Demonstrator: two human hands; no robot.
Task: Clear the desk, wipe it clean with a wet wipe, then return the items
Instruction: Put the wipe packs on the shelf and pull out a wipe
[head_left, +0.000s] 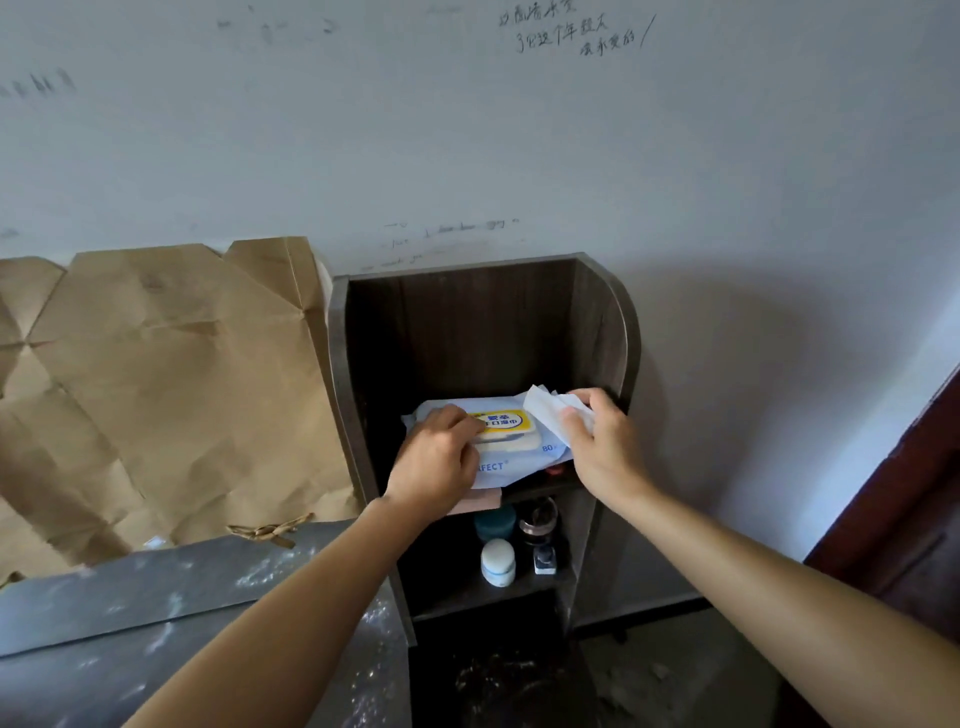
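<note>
A pale blue pack of wet wipes (540, 447) with a yellow lid (506, 422) lies on the upper shelf of a dark wooden shelf unit (597, 332). My left hand (436, 457) rests on the pack's left end, fingers curled at the raised lid's edge. My right hand (597, 436) pinches a white wet wipe (545, 408) just above the pack's right end. The grey dusty desk (156, 597) lies at lower left with white powder marks on it.
On the lower shelf stand a white jar (497, 561), a teal jar (494, 522), a dark jar (540, 519) and a small ink-like bottle (544, 560). Crumpled brown paper (171, 374) leans on the wall behind the desk. A dark door frame (909, 493) stands at right.
</note>
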